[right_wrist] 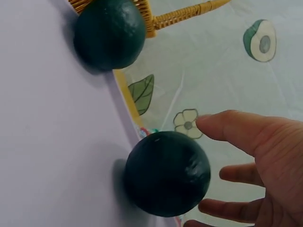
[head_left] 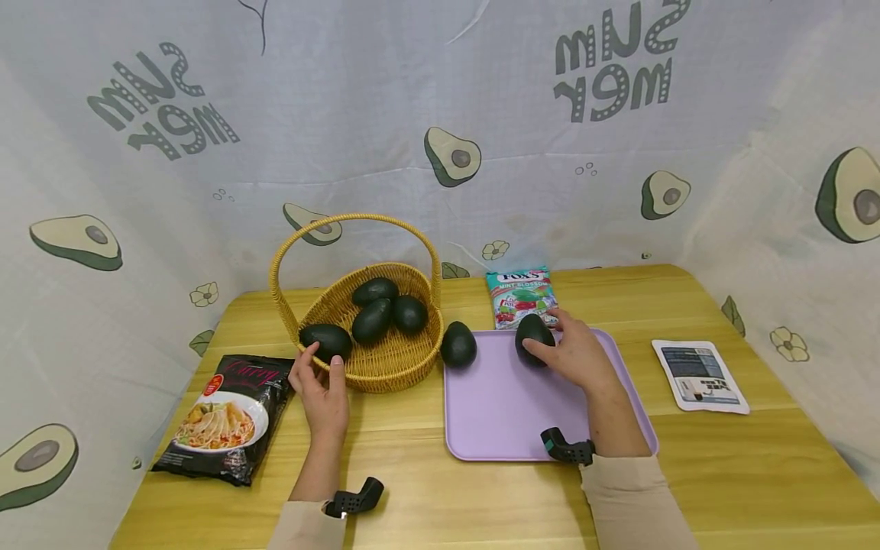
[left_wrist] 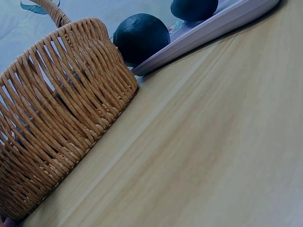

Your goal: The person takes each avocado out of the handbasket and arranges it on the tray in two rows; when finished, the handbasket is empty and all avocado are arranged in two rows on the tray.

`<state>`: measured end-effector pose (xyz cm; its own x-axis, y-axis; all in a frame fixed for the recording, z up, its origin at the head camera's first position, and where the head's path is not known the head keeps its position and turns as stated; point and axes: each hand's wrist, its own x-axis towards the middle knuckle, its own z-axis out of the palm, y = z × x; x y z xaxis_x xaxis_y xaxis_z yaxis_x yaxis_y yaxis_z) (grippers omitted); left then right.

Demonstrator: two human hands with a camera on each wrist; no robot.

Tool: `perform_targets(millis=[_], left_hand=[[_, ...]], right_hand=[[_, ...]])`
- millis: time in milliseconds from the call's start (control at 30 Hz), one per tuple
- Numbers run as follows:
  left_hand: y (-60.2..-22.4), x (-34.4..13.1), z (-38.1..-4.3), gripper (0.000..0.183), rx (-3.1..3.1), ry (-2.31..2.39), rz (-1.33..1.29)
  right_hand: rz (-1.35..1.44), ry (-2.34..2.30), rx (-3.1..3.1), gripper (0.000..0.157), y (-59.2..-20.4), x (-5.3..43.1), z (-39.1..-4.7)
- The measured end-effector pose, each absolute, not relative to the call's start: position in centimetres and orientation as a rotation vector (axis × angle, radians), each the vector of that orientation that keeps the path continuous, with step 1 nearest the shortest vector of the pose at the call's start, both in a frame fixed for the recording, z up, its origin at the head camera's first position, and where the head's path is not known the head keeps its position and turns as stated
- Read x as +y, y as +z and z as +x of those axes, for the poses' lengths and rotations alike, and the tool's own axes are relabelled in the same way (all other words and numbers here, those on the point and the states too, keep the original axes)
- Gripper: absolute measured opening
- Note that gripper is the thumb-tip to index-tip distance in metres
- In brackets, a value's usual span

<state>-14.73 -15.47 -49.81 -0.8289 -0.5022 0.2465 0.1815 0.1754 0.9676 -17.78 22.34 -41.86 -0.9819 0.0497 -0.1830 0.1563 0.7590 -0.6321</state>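
Note:
My left hand [head_left: 321, 393] is at the front left rim of a yellow wicker basket [head_left: 392, 374], its thumb and forefinger spread beside a dark green avocado [head_left: 326, 341]. Whether they touch it is unclear. Several more avocados [head_left: 372, 321] lie inside the basket. On the right, my right hand [head_left: 580, 353] spreads its thumb and fingers around an avocado [right_wrist: 167, 174] on a lilac tray [head_left: 516, 412]. In the right wrist view a gap shows between thumb and avocado. Another avocado [head_left: 458, 345] rests at the tray's left edge, next to the basket.
A black noodle packet [head_left: 223, 420] lies left of the basket. Behind the tray is a Fox's candy bag [head_left: 516, 294]. A white packet [head_left: 700, 376] lies at the right on the wooden table [head_left: 440, 496]. A printed cloth [head_left: 385, 99] hangs behind.

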Motion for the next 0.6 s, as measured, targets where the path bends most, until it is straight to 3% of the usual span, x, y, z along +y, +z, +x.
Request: perform_targets(millis=[267,600], left_hand=[[-49.8,-15.5,-14.8,0.046,-1.936,-1.691,0.301],[-50.0,-15.7,-14.7,0.045,-1.966,-1.704,0.320]], right_hand=[[0.201,-1.073,2.966,0.083,-39.8,21.7,-16.7],[0.044,-1.421,3.100,0.057,-38.7,18.3,-15.6]])
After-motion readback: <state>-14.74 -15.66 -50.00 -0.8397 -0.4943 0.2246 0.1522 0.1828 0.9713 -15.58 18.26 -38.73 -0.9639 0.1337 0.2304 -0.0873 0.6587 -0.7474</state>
